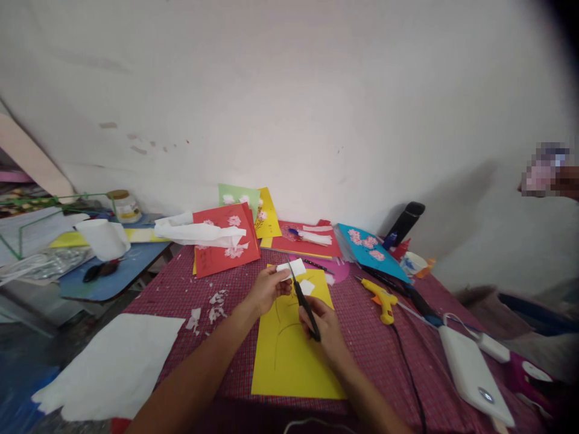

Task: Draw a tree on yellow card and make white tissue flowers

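My left hand (270,288) pinches a small folded piece of white tissue paper (297,267) above the top of a yellow sheet (294,367). In my right hand (326,325) is a pair of black-handled scissors (305,304), with the blades reaching up across the tissue piece. Whether the blades are parted is too small to tell. Thin curved pencil lines run over the yellow sheet. Another white scrap (307,287) lies on it between my hands. White paper scraps (218,304) are scattered on the checked cloth to the left.
A yellow glue gun (380,299) with a black cord lies at right, near a white power bank (474,374). A large white tissue sheet (117,361) hangs over the left edge. Behind stand decorated red (226,241) and blue (373,250) cards. Another person's hand (565,181) shows at far right.
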`<state>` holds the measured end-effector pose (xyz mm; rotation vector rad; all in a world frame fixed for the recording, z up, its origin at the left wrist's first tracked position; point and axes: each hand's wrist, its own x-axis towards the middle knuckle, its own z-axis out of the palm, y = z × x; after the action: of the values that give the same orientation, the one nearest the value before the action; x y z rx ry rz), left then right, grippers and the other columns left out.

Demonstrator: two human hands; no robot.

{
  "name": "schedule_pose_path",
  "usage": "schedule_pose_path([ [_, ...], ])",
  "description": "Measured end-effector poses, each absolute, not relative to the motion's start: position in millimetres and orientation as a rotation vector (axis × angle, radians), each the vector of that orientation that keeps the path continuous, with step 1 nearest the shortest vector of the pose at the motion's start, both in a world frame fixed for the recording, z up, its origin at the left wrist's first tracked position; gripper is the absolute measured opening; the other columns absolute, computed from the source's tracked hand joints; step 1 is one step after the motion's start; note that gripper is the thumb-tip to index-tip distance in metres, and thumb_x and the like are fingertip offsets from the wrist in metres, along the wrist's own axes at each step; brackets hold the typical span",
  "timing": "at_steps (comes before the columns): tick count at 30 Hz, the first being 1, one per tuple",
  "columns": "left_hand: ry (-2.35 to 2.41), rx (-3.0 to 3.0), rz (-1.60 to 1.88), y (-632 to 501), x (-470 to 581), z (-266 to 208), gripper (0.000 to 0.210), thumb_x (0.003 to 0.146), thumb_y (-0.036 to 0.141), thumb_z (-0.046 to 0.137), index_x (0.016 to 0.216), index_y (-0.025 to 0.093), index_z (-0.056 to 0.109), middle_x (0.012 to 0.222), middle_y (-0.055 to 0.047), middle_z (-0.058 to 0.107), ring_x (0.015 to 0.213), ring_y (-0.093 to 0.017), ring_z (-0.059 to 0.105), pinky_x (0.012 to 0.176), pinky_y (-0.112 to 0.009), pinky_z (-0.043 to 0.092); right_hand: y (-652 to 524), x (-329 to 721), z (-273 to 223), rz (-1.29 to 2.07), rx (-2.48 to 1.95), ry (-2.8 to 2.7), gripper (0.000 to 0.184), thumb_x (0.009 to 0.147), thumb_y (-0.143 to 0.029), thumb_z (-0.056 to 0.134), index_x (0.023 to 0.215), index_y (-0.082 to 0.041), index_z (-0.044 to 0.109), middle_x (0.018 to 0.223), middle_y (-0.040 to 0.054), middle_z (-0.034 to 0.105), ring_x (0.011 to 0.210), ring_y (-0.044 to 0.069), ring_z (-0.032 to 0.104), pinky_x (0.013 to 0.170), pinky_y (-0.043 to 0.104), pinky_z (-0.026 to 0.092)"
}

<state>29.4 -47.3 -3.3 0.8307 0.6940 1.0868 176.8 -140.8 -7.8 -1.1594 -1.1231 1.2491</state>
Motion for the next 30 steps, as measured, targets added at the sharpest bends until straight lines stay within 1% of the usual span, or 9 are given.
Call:
schedule_pose_path([
  [3,0.684,0.863,1.085,-48.0,30.0,-2.4,0.030,0.074,0.036,0.075,0.086,0.013,0.059,0.070,-0.002,0.062,0.055,-0.010,0.058,0.055,-0.024,0.047,-142.1,174.8,-7.0,1.259,-1.144,-1.102,0.029,0.076,-0.033,0.067,0.097,-0.015,0.065,0.059,-0.0055,0.046,0.045,0.007,0.035,0.042,0.020,0.030],
  [6,0.692,0.885,1.084,-48.2,29.7,-2.0,0.030,0.073,0.035,0.076,0.084,0.012,0.060,0.068,-0.001,0.060,0.054,-0.009,0.056,0.052,-0.022,0.044,-144.5,173.5,-5.1,1.262,-1.132,-1.092,0.029,0.075,-0.033,0.067,0.097,-0.015,0.064,0.059,-0.0056,0.045,0.046,0.007,0.036,0.042,0.020,0.029],
  [13,0.669,0.879,1.069,-48.0,28.4,-3.2,0.030,0.072,0.034,0.076,0.083,0.011,0.061,0.068,-0.001,0.060,0.053,-0.009,0.056,0.053,-0.022,0.044,-146.2,174.4,-1.4,1.282,-1.075,-1.147,0.030,0.081,-0.035,0.064,0.104,-0.015,0.061,0.062,-0.0042,0.048,0.050,0.009,0.041,0.045,0.021,0.032],
  [17,0.650,0.860,1.052,-48.3,28.3,-2.4,0.028,0.073,0.033,0.076,0.081,0.011,0.061,0.067,-0.001,0.060,0.054,-0.008,0.056,0.053,-0.021,0.044,-145.5,174.1,-6.4,1.286,-1.060,-1.122,0.028,0.081,-0.035,0.064,0.101,-0.016,0.061,0.065,-0.0035,0.048,0.051,0.009,0.042,0.045,0.021,0.032],
  [23,0.625,0.833,1.040,-48.5,27.1,-2.1,0.027,0.072,0.031,0.077,0.081,0.012,0.060,0.066,0.000,0.059,0.054,-0.008,0.056,0.052,-0.021,0.044,-146.0,172.2,-10.4,1.274,-1.084,-1.092,0.023,0.081,-0.036,0.065,0.092,-0.016,0.062,0.061,-0.0048,0.045,0.047,0.008,0.038,0.041,0.020,0.032],
  [30,0.619,0.810,1.044,-47.3,26.7,-2.7,0.028,0.070,0.031,0.079,0.081,0.012,0.061,0.068,0.000,0.059,0.055,-0.008,0.056,0.054,-0.022,0.046,-144.1,171.5,-8.0,1.256,-1.149,-1.094,0.028,0.078,-0.038,0.066,0.093,-0.015,0.064,0.056,-0.0062,0.043,0.042,0.007,0.034,0.038,0.019,0.029],
])
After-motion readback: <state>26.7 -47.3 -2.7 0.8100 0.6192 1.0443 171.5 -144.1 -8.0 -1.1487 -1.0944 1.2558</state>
